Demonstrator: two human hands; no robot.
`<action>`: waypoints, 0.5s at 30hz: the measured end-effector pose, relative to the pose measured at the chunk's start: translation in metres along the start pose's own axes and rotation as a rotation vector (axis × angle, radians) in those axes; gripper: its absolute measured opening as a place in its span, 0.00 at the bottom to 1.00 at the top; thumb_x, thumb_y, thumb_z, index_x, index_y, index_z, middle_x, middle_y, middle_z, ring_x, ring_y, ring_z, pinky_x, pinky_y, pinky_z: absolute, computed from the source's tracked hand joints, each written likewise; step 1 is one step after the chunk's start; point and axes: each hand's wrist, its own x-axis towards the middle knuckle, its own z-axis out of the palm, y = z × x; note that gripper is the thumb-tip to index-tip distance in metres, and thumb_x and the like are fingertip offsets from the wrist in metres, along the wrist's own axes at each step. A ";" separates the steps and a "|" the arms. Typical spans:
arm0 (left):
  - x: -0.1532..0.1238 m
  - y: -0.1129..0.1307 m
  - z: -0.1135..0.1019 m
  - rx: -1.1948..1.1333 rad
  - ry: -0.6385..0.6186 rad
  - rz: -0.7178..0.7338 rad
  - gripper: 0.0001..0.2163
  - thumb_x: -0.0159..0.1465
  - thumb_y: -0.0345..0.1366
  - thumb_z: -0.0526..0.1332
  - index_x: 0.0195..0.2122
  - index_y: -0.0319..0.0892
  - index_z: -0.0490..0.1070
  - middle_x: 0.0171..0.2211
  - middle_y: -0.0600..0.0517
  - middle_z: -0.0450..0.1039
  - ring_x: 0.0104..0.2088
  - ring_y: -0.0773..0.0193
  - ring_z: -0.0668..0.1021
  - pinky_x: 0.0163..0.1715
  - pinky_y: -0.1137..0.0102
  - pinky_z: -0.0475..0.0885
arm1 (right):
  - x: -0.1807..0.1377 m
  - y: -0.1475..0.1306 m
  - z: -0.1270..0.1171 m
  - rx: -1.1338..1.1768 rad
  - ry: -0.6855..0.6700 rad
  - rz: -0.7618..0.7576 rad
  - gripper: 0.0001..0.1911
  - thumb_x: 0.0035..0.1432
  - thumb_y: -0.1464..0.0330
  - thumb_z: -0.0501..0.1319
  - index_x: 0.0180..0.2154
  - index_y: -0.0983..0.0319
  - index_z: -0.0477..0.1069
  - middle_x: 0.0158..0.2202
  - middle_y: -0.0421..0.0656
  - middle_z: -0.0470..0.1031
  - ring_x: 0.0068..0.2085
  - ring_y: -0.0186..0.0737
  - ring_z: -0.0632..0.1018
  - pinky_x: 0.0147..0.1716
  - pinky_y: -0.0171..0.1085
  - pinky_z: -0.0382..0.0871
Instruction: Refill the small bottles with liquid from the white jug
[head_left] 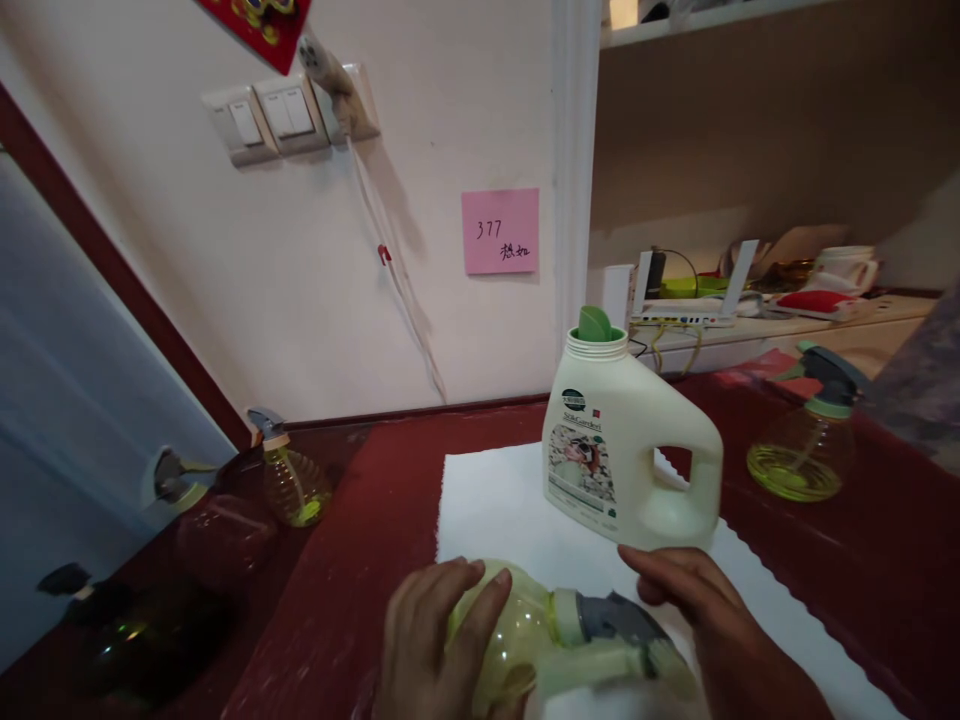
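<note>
A clear spray bottle (525, 630) with yellow-green liquid lies tilted on its side at the bottom of the view. My left hand (442, 640) is wrapped round its rounded body. The grey and pale green spray head (615, 620) points to the right, and its lower part is blurred. Beside the spray head is my right hand (720, 620), with its visible fingers stretched out to the left; its other fingers are hidden. Just behind the hands stands a pale green detergent jug (637, 450) with a handle and an uncapped neck showing a green spout.
White paper (487, 490) lies under the jug on the dark red table (360, 520). Other spray bottles stand at right (806, 460) and left (296, 480). A dark pump bottle (142, 640) is at lower left. A white router (675, 315) sits on the shelf behind.
</note>
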 end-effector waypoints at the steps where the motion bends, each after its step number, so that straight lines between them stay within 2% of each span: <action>1: 0.003 -0.002 -0.002 0.048 0.025 0.053 0.17 0.64 0.36 0.64 0.55 0.46 0.72 0.50 0.44 0.71 0.51 0.51 0.74 0.54 0.56 0.67 | 0.002 0.001 0.000 0.017 -0.007 0.093 0.22 0.63 0.48 0.58 0.51 0.52 0.77 0.38 0.44 0.77 0.38 0.46 0.80 0.37 0.38 0.77; 4: 0.009 -0.005 -0.008 0.156 0.101 0.180 0.16 0.62 0.30 0.65 0.52 0.48 0.75 0.49 0.47 0.73 0.52 0.53 0.75 0.56 0.58 0.65 | 0.003 -0.002 0.009 0.094 -0.064 0.410 0.25 0.64 0.47 0.56 0.52 0.53 0.75 0.33 0.42 0.76 0.34 0.44 0.78 0.33 0.37 0.75; 7: 0.011 -0.005 -0.009 0.176 0.159 0.190 0.15 0.63 0.28 0.63 0.49 0.50 0.77 0.47 0.50 0.75 0.51 0.56 0.75 0.58 0.58 0.64 | 0.002 -0.011 0.023 0.272 -0.113 0.588 0.29 0.58 0.44 0.60 0.53 0.55 0.73 0.30 0.40 0.74 0.32 0.43 0.77 0.33 0.38 0.72; 11: 0.013 -0.005 -0.010 0.157 0.112 0.209 0.14 0.64 0.27 0.63 0.50 0.48 0.77 0.47 0.49 0.76 0.52 0.56 0.75 0.61 0.58 0.61 | 0.001 -0.015 0.032 0.494 -0.117 0.644 0.34 0.52 0.45 0.67 0.54 0.57 0.69 0.29 0.37 0.70 0.33 0.43 0.77 0.35 0.40 0.71; 15: 0.015 -0.006 -0.007 0.128 0.105 0.201 0.12 0.66 0.29 0.61 0.50 0.46 0.77 0.47 0.48 0.75 0.53 0.57 0.74 0.62 0.59 0.59 | 0.004 -0.022 0.029 0.346 -0.129 0.570 0.32 0.56 0.46 0.64 0.54 0.58 0.68 0.32 0.40 0.73 0.32 0.42 0.77 0.35 0.41 0.73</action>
